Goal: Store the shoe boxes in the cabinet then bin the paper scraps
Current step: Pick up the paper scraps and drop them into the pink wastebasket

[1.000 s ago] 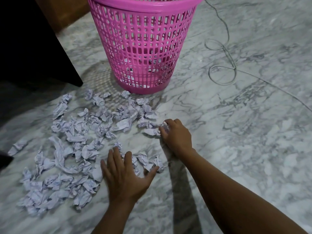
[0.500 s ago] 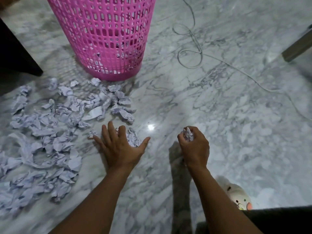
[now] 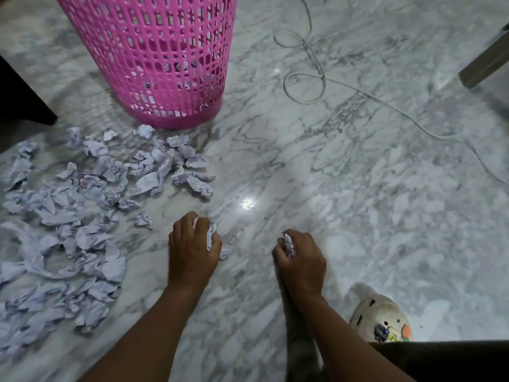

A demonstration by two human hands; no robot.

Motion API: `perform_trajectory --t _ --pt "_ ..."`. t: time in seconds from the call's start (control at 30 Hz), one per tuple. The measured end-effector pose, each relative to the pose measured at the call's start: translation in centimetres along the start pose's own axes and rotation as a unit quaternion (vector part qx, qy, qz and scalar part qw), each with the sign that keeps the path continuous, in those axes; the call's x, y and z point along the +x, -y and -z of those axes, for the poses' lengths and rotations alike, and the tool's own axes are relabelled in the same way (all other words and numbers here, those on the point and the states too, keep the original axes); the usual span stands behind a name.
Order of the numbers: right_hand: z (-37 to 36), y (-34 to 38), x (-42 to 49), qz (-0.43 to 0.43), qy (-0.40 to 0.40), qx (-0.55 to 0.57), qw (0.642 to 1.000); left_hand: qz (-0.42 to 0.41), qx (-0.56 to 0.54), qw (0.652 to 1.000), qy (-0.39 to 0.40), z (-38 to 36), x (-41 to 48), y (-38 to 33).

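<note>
While no shoe boxes or cabinet are showing anywhere, the job is looking well into its second half, though far from finished. Up and left of both fists, the pink basket [image 3: 165, 59] is standing on the marble floor [image 3: 358, 202] with a few scraps visible through its mesh. Left of the fists, most of the paper scraps [image 3: 68, 230] are lying spread across the floor, so plenty of trips are probably remaining. Nearer, the left hand [image 3: 192, 252] is clenching a wad of paper [image 3: 210, 238], with one loose bit just beside its thumb. Beside it but apart, the right hand [image 3: 301, 261] is closing round its own small wad [image 3: 287, 245]. How full the basket is stays hidden, since its rim is cut off at the top edge.
</note>
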State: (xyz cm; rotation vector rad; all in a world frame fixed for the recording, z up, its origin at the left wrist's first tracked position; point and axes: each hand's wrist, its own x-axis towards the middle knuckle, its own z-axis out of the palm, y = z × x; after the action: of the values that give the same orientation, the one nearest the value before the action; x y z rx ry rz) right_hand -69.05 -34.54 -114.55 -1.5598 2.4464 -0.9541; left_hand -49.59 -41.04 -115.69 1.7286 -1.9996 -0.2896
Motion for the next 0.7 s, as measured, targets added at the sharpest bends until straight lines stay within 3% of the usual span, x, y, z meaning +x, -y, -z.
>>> perform_trajectory --t 0.13,0.27,0.57,0.7 --pt "-1.2 2.2 0.8 0.038 0.073 0.099 0.992 -0.045 -0.016 0.999 0.0 0.3 -0.1 0.4" --pt "-3.3 4.8 1.0 0.128 0.151 0.076 0.977 -0.051 -0.029 0.998 0.015 1.0 0.2 1.2" --pt "-4.6 5.4 1.0 0.204 0.174 0.004 0.963 0.01 -0.062 0.998 0.014 2.7 0.6 1.7" --pt "-4.9 5.2 1.6 0.179 0.187 0.038 0.965 0.107 -0.149 0.983 -0.007 3.4 2.6 -0.2"
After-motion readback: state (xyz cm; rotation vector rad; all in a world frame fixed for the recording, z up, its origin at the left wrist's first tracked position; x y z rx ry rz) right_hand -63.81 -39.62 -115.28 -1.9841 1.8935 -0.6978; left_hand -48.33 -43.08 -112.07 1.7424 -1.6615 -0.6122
